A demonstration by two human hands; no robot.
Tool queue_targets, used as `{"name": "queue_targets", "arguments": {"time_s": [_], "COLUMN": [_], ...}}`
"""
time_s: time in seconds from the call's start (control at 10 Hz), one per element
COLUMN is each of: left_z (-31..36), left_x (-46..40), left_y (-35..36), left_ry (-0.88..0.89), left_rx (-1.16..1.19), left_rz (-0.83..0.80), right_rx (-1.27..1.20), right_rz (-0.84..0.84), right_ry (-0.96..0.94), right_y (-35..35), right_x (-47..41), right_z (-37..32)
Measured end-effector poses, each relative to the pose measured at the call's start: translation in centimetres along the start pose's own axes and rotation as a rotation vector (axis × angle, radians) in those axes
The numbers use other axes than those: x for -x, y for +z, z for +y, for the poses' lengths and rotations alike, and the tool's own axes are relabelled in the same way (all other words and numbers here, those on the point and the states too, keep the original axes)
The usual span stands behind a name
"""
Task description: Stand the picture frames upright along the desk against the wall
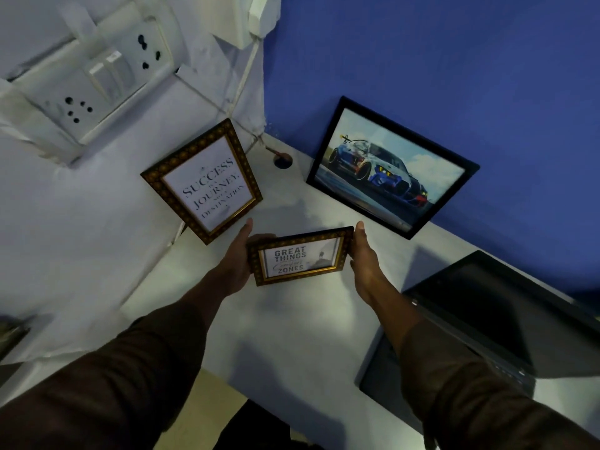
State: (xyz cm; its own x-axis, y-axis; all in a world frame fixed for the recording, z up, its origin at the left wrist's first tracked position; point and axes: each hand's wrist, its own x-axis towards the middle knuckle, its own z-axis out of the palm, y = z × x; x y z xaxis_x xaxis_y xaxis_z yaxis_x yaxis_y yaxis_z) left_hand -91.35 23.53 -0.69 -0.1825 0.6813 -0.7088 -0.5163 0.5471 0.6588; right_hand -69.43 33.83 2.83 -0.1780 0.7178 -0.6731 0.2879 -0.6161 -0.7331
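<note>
A small gold-brown frame reading "GREAT THINGS... ZONES" (300, 256) is held above the grey desk (292, 326) between both hands. My left hand (238, 254) grips its left edge and my right hand (365, 254) presses its right edge. A taller gold-brown frame reading "SUCCESS IS A JOURNEY" (203, 181) leans upright against the white wall on the left. A black frame with a race-car picture (391, 167) leans upright against the blue wall at the back right.
An open dark laptop (506, 316) sits on the desk at the right. A cable hole (282, 160) lies in the desk corner, with a white cable running up the wall. White sockets and switches (97, 82) are mounted on the left wall.
</note>
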Motion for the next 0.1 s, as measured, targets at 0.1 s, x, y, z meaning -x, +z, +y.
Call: {"name": "queue_targets", "arguments": {"time_s": [0.1], "left_z": [-0.97], "left_x": [0.32], "left_y": [-0.42], "left_ry": [0.107], "left_rx": [0.080], "left_rz": [0.166], "right_rx": [-0.010], "right_rz": [0.035], "right_ry": [-0.056], "right_y": [-0.61], "right_x": [0.97], "right_z": [0.99]}}
